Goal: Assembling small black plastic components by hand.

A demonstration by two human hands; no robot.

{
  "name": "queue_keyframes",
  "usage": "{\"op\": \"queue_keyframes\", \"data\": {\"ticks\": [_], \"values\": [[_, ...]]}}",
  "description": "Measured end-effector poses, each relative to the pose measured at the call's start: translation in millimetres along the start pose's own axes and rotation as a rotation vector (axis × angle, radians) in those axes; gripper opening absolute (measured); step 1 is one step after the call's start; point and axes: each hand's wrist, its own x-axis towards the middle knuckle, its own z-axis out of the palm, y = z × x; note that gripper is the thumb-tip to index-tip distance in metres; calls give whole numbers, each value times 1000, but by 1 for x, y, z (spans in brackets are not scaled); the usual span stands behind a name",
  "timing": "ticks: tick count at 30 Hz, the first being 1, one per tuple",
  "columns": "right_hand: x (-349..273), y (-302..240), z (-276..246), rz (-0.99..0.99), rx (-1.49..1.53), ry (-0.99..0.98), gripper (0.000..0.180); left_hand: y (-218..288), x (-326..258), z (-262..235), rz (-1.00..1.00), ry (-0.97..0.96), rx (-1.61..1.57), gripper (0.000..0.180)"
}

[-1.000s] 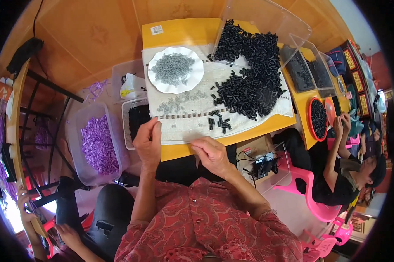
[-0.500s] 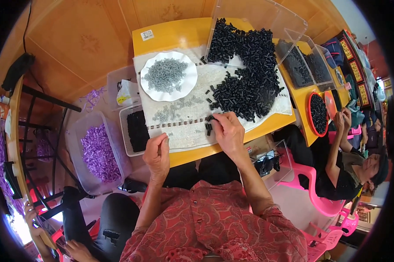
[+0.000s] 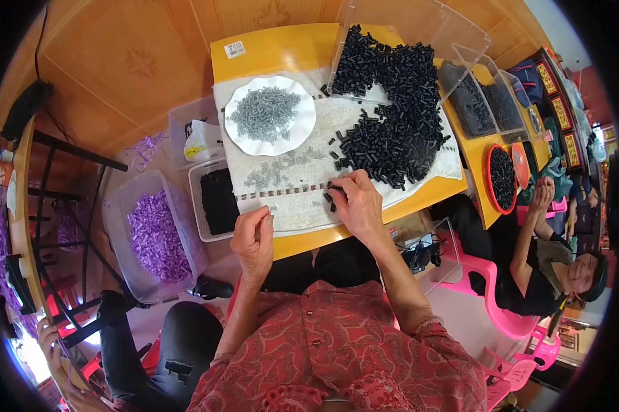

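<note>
My right hand (image 3: pixel 354 202) rests on the white cloth (image 3: pixel 282 206) at the near edge of a heap of small black plastic pieces (image 3: pixel 392 123), with its fingers curled over a few of them. My left hand (image 3: pixel 252 237) hovers at the table's front edge, fingers pinched together around something small that I cannot make out. A row of small grey screws (image 3: pixel 275 172) lies on the cloth between the hands. A white plate of grey screws (image 3: pixel 270 113) sits further back.
The yellow table (image 3: pixel 268 48) holds a clear tilted bin (image 3: pixel 419 27). A basket of black parts (image 3: pixel 217 199) and a clear tub of purple pieces (image 3: pixel 155 233) stand to my left. Another person (image 3: pixel 550 240) sits at the right by a red bowl (image 3: pixel 501 175).
My right hand moved from the table's front edge up to the black pieces. My left hand drew back to the table's front edge. The camera has shifted.
</note>
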Motion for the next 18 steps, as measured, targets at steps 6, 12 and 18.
{"op": "queue_keyframes", "data": {"ticks": [6,12,18], "values": [[-5,3,0,9,210,59,12,0,0,0,-13,-25,16,17],[-23,5,-5,324,759,-109,10,10,-2,4,99,-8,100,18],[-38,-4,-15,425,961,-249,10,35,-16,21,46,-178,-68,19]]}}
